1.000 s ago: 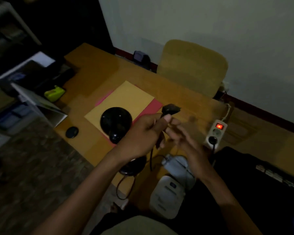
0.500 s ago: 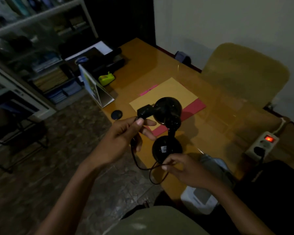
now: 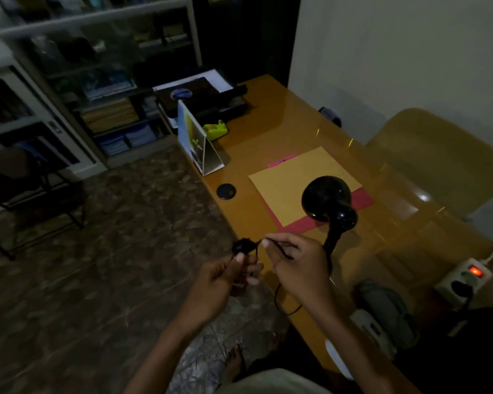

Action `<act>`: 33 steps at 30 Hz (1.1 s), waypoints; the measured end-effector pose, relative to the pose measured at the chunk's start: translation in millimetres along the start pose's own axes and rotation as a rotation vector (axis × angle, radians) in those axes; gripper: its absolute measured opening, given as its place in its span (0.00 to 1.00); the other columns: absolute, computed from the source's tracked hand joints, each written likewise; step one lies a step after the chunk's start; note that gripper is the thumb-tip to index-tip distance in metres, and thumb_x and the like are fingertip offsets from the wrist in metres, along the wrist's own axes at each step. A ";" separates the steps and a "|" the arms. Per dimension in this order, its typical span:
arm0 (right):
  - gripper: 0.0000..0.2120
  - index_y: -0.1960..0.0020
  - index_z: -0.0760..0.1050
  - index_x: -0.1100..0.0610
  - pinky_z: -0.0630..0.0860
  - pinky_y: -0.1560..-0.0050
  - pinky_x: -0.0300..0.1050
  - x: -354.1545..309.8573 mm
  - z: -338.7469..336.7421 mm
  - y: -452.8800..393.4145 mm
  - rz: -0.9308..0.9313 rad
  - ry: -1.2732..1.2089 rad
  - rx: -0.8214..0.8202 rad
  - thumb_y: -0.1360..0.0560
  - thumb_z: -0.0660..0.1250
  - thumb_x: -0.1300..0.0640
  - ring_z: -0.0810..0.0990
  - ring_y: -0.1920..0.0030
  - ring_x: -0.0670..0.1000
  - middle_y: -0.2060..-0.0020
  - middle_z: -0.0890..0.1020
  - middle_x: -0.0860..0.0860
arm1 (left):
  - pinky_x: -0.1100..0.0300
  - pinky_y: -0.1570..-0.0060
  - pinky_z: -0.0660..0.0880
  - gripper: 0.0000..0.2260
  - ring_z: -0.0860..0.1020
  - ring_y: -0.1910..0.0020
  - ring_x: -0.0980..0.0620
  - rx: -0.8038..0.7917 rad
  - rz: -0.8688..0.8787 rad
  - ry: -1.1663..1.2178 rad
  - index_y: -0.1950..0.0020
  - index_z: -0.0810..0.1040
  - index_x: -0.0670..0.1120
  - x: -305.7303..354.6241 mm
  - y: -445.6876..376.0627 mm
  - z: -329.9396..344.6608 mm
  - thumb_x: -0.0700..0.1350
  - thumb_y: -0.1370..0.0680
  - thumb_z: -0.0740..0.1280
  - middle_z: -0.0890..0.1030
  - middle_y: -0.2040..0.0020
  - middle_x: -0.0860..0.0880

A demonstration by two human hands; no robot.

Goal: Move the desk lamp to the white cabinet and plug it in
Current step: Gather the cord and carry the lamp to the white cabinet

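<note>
- Lamp (image 3: 329, 201): base hidden behind right hand (image 3: 298, 268).
- Plug (image 3: 243, 245): blurred, prongs indistinct.
- Chair (image 3: 444, 163): cut off, right edge.
- Shelf (image 3: 97, 66) contents, upper left: too dim to identify.

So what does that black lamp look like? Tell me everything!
The desk lamp is glossy black, likely plastic, and switched off. Its round dome shade tilts toward the yellow and pink papers. A thin neck drops to its base, hidden behind the right hand. It stands near the wooden desk edge. Its thin black cord loops below the hands; the right hand pinches the cord, and the left hand holds the plug.
</note>
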State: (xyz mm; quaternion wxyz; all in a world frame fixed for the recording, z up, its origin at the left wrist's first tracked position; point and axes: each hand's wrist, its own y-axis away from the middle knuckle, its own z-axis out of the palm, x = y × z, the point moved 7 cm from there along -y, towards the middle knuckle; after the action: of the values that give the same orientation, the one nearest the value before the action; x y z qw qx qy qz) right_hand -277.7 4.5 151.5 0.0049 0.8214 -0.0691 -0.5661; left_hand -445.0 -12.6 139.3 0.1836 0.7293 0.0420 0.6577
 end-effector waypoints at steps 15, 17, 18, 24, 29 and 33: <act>0.15 0.34 0.79 0.52 0.73 0.44 0.22 8.3 89.2 23.2 -0.175 0.152 -0.160 0.20 0.67 0.57 0.78 0.43 0.40 0.39 0.81 0.46 | 0.62 0.56 0.80 0.12 0.84 0.47 0.48 0.150 -0.195 0.511 0.48 0.85 0.44 -54.9 -20.3 -38.2 0.45 0.18 0.62 0.86 0.47 0.43; 0.12 0.38 0.80 0.50 0.74 0.44 0.26 16.6 84.6 19.2 -0.191 0.162 -0.136 0.20 0.67 0.57 0.77 0.46 0.37 0.42 0.80 0.45 | 0.62 0.56 0.81 0.11 0.84 0.48 0.49 0.161 -0.198 0.563 0.51 0.85 0.45 -57.0 -27.6 -39.9 0.43 0.18 0.62 0.87 0.49 0.45; 0.10 0.41 0.81 0.49 0.74 0.45 0.25 21.6 77.7 16.5 -0.188 0.176 -0.095 0.20 0.67 0.57 0.76 0.48 0.36 0.45 0.80 0.44 | 0.62 0.56 0.81 0.11 0.85 0.49 0.50 0.170 -0.196 0.558 0.51 0.84 0.44 -56.7 -32.7 -39.7 0.42 0.18 0.62 0.87 0.51 0.45; 0.08 0.53 0.79 0.44 0.70 0.59 0.24 76.6 0.1 10.7 0.048 0.186 0.347 0.23 0.69 0.58 0.79 0.55 0.39 0.55 0.80 0.40 | 0.56 0.58 0.83 0.10 0.85 0.63 0.48 0.100 -0.204 0.484 0.53 0.78 0.41 -56.5 -70.5 -16.8 0.38 0.17 0.58 0.85 0.63 0.44; 0.15 0.55 0.72 0.54 0.69 0.64 0.22 129.0 -40.6 16.2 0.238 0.203 0.477 0.31 0.79 0.58 0.77 0.65 0.40 0.64 0.74 0.38 | 0.57 0.65 0.79 0.08 0.80 0.68 0.49 -0.025 -0.193 0.253 0.46 0.76 0.37 -63.9 -106.0 12.3 0.39 0.17 0.58 0.77 0.63 0.44; 0.32 0.35 0.70 0.60 0.79 0.50 0.33 170.1 -44.3 -10.0 0.434 0.172 0.180 0.34 0.81 0.54 0.79 0.44 0.53 0.41 0.76 0.53 | 0.64 0.60 0.80 0.07 0.82 0.64 0.54 -0.128 -0.128 0.045 0.45 0.77 0.40 -72.9 -129.9 37.9 0.39 0.17 0.61 0.78 0.59 0.45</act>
State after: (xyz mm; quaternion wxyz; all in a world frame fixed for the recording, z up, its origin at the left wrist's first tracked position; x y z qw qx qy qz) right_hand -175.9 -8.9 8.5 0.0588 0.8298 -0.2933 -0.4712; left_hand -394.3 77.9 26.0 0.2706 0.6969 0.0506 0.6622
